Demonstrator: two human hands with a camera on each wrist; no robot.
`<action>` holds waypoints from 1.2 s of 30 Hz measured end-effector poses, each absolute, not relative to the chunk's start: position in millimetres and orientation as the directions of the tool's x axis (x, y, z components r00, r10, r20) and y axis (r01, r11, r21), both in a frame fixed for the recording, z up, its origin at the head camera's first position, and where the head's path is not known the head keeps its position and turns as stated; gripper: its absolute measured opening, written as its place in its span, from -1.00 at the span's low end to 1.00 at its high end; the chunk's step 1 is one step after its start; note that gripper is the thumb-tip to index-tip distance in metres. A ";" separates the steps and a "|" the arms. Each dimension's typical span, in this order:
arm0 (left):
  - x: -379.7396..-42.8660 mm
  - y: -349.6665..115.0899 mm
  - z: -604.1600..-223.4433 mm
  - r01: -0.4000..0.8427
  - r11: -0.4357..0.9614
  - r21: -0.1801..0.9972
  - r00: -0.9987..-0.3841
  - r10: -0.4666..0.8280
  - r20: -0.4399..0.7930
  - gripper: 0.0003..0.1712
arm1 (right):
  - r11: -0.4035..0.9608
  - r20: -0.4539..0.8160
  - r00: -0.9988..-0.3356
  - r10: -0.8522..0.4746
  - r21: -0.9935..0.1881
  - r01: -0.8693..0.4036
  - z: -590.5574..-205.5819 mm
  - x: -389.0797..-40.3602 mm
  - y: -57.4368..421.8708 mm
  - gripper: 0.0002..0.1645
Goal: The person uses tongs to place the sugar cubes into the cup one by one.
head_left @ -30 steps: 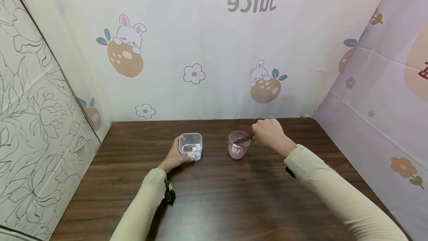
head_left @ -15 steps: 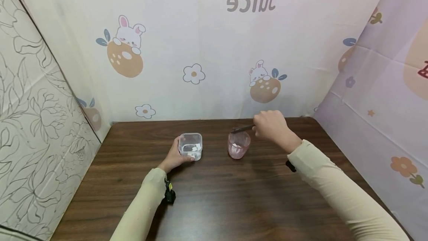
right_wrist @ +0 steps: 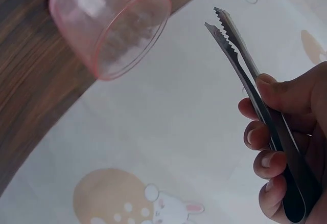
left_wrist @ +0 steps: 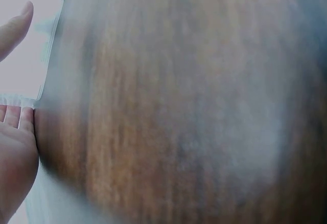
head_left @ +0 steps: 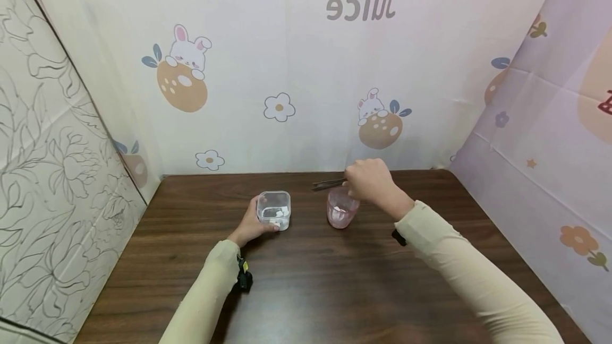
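Observation:
My left hand [head_left: 248,226] holds a clear square plastic container [head_left: 274,201] at its left side, thumb at the front and fingers behind. White pieces [head_left: 279,222] lie inside it. In my right hand [head_left: 372,183] is a pair of dark metal tongs [right_wrist: 287,147], thumb on one arm and fingers curled round the other. Their serrated tips stand slightly apart with nothing between them, and point left. Below and beside the tongs stands a pink see-through cup [head_left: 340,217] with white pieces in it. The left wrist view catches only part of the hand and a bright, washed-out container.
Both vessels stand toward the back of a dark wood-grain table [head_left: 306,280]. A printed cloth wall [head_left: 239,68] with rabbits and flowers rises right behind the table's back edge. More patterned cloth hangs at left and right.
My right hand has lifted the tongs out of the pink cup, then moved left, so the tips now point toward the container. The left hand stays on the container.

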State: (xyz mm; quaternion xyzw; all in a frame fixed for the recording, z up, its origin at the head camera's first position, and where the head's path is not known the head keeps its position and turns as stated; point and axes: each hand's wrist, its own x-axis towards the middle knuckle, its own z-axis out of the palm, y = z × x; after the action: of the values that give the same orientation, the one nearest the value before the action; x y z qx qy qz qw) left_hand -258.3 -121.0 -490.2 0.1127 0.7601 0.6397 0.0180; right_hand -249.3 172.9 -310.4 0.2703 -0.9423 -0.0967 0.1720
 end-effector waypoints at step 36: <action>-253.2 -123.8 -482.2 0.164 0.178 0.970 -0.970 0.207 0.126 0.15 | 0.680 0.164 -0.692 -0.703 0.441 -0.586 -353.9 -259.8 69.9 -0.73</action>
State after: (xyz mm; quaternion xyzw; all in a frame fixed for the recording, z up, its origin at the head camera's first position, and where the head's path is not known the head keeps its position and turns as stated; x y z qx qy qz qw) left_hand -253.2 -123.8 -482.2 0.1210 0.7672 0.6296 0.0173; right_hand -259.8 69.9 -353.9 0.3575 -0.9019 -0.1800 0.1622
